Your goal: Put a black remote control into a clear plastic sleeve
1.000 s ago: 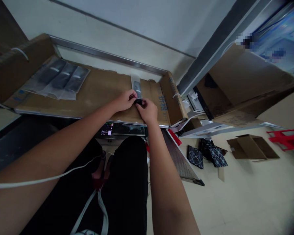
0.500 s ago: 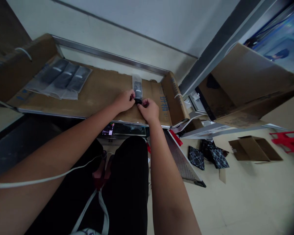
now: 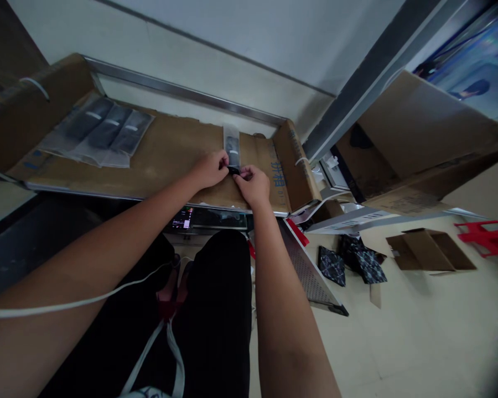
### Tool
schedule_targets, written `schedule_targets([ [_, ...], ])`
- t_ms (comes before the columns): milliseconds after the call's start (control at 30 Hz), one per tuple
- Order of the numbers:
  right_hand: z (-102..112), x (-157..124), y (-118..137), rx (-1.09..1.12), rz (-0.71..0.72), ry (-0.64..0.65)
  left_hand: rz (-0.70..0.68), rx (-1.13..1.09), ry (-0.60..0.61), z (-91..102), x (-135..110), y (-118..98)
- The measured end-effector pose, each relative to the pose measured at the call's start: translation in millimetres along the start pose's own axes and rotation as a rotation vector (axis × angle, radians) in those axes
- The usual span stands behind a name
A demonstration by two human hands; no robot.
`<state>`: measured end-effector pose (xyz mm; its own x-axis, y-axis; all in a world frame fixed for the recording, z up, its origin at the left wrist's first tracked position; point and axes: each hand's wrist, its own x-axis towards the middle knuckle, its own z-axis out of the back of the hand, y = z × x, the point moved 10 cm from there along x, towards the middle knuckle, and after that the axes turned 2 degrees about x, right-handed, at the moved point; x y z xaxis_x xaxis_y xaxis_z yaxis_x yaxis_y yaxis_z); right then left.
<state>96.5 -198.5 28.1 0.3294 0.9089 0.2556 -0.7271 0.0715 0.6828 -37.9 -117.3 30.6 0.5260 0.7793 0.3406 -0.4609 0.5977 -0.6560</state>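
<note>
Clear plastic sleeve (image 3: pixel 232 145) with a dark strip-shaped item inside lies on the cardboard-covered table (image 3: pixel 174 155), its near end pinched between both hands. The left hand (image 3: pixel 209 169) grips that end from the left with curled fingers; the right hand (image 3: pixel 254 185) pinches it from the right, the two hands almost touching. Well apart to the left, a row of similar filled sleeves (image 3: pixel 97 132) rests on the same cardboard.

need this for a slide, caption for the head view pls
Both hands, left hand and right hand, pinch a slim clear bag holding a dark item on a cardboard-covered bench.
</note>
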Motion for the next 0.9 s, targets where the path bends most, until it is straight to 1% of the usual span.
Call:
schedule_targets([
  [100,2.0,-0.1,-0.4,-0.015,-0.021,-0.022,-0.011,-0.058,0.018,-0.7,-1.2,-2.7],
  [233,2.6,1.7,-1.9,-0.072,-0.051,-0.048,-0.067,-0.138,0.034,-3.7,-1.5,-7.1],
  [367,3.0,4.4,-3.9,-0.134,-0.095,-0.072,-0.103,-0.204,0.052,-8.8,-0.2,-6.4],
  [533,3.1,5.1,-0.5,-0.234,-0.141,-0.075,-0.129,-0.265,0.092,-10.6,-1.3,-12.3],
  [633,2.9,4.9,1.7,-0.306,-0.175,-0.069,-0.129,-0.276,0.112,-10.0,-1.9,-15.7],
  [733,1.4,5.8,3.1,-0.352,-0.196,-0.059,-0.158,-0.284,0.125,-10.5,-1.9,-17.7],
  [800,0.1,7.0,3.6,-0.366,-0.201,-0.052,-0.176,-0.285,0.115,-10.4,-1.9,-17.8],
  [900,-1.9,8.4,4.2,-0.384,-0.195,-0.034,-0.212,-0.248,0.014,-2.8,-3.2,-20.3],
])
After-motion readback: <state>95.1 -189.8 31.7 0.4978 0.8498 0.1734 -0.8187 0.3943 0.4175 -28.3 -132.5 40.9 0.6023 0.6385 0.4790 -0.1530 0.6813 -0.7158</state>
